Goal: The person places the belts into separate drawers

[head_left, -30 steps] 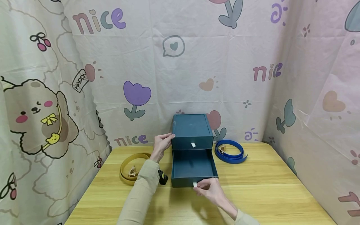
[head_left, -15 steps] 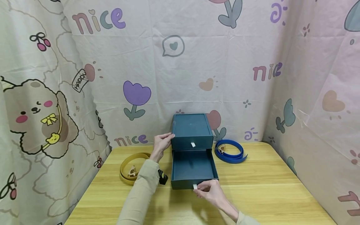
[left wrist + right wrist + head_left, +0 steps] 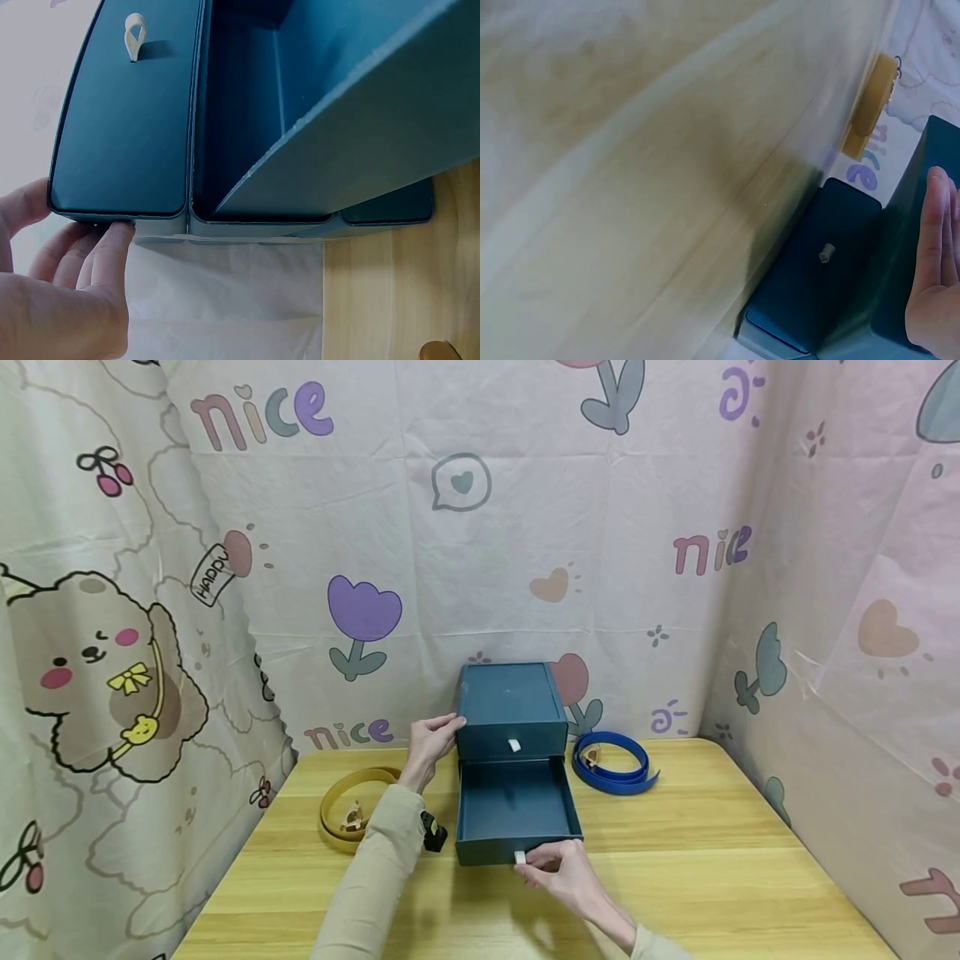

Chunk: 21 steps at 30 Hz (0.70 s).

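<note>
A dark teal drawer box (image 3: pixel 512 695) stands at the back of the table, its middle drawer (image 3: pixel 483 853) pulled far out with a bare interior. My left hand (image 3: pixel 431 748) grips the box's upper left front corner, thumb over the top edge and fingers against the side in the left wrist view. At the drawer front, my right hand (image 3: pixel 564 875) pinches the white pull tab (image 3: pixel 520 857). The top drawer stays closed, showing its looped tab (image 3: pixel 135 36). Below, the closed bottom drawer (image 3: pixel 814 262) appears in the right wrist view.
Left of the box lies a coiled yellow belt (image 3: pixel 330 827) with a gold buckle, partly behind the left sleeve. A coiled blue belt (image 3: pixel 626 787) lies to the right. A printed curtain (image 3: pixel 480 568) hangs behind the wooden table (image 3: pixel 712 877).
Between the first frame and the second, the middle drawer came slightly farther toward me with my right hand. Since then both hands have held their places.
</note>
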Tool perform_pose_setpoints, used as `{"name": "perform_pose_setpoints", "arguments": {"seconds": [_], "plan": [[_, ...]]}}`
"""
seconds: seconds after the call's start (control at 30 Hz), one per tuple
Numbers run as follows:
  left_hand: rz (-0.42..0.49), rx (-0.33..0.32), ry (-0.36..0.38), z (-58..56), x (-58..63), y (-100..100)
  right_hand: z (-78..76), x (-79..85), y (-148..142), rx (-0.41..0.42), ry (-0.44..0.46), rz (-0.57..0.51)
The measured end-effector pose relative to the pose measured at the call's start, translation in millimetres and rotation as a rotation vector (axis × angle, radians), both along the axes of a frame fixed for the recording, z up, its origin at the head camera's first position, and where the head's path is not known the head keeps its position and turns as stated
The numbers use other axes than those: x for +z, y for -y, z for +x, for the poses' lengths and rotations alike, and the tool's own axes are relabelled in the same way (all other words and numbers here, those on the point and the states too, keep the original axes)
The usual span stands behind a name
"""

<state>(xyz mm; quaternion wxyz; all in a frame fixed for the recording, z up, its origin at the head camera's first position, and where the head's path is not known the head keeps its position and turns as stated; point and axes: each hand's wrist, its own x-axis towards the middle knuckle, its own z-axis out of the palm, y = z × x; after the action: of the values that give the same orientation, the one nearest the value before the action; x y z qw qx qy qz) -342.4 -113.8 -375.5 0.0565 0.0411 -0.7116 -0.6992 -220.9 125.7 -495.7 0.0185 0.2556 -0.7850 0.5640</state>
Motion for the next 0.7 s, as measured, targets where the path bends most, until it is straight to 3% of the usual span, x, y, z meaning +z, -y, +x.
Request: {"name": "perform_pose_setpoints", "arguments": {"seconds": [0.27, 0.57, 0.7], "plan": [[0.004, -0.012, -0.002, 1.0, 1.2, -0.3, -0.7, 9.5, -3.3, -0.041, -0.067, 0.004], [0.007, -0.002, -0.003, -0.4, 1.2, -0.8, -2.2, 32.1, -15.8, -0.061, -0.2, -0.157], [0.005, -0.001, 0.003, -0.1, 0.7, -0.8, -10.5, 42.9, -25.8, -0.124, -0.273, -0.211]]}}
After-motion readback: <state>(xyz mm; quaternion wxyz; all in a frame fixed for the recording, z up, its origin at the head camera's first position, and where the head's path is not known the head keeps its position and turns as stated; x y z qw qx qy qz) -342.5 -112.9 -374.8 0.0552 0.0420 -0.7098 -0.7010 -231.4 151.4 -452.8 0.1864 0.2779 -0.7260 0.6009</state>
